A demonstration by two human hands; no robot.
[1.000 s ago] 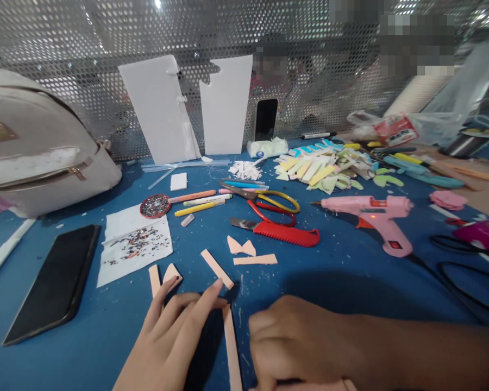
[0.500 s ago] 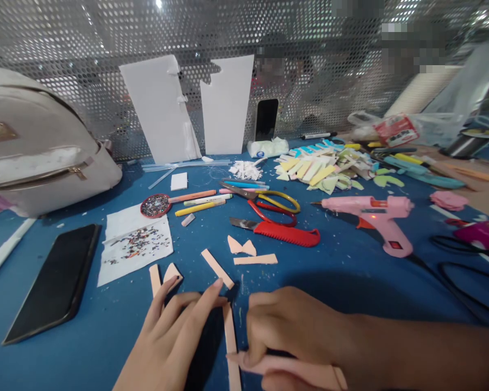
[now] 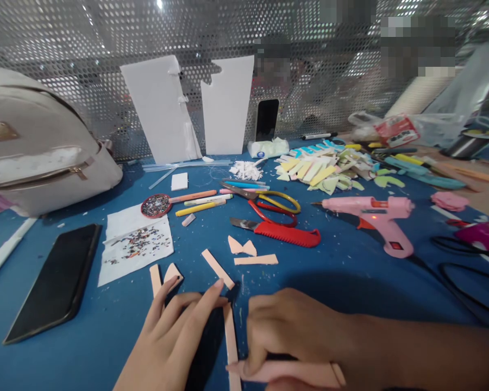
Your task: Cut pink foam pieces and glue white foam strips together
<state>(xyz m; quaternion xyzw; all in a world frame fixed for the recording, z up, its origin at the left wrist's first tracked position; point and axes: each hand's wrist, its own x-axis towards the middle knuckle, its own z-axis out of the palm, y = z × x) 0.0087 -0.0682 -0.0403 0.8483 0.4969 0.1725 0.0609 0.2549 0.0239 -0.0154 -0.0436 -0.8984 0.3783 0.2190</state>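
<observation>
A narrow peach strip (image 3: 230, 336) lies lengthwise on the blue tabletop between my hands. My left hand (image 3: 175, 326) rests palm down with fingers spread, its thumb touching the strip's far end. Its index fingertip is at a second strip (image 3: 218, 269), and another fingertip rests on a small peach piece with a dark dot (image 3: 174, 272). My right hand (image 3: 285, 331) is closed around a pink tapered tool (image 3: 293, 372), whose pointed tip lies across the long strip near the bottom edge. I cannot make out the tool's exact kind. Farther off are a short strip (image 3: 256, 260) and pointed peach cutouts (image 3: 241, 246).
A red-handled knife (image 3: 287, 233), scissors (image 3: 277, 205) and a pink glue gun (image 3: 370, 212) with its cord lie beyond my hands. At left are a phone (image 3: 55, 282), a paper with beads (image 3: 110, 266) and a backpack (image 3: 41, 146). A perforated metal panel (image 3: 98, 32) stands behind.
The pink tool's tip has slid a little along the strip toward me, and my right hand has shifted slightly with it. My left hand has stayed in place.
</observation>
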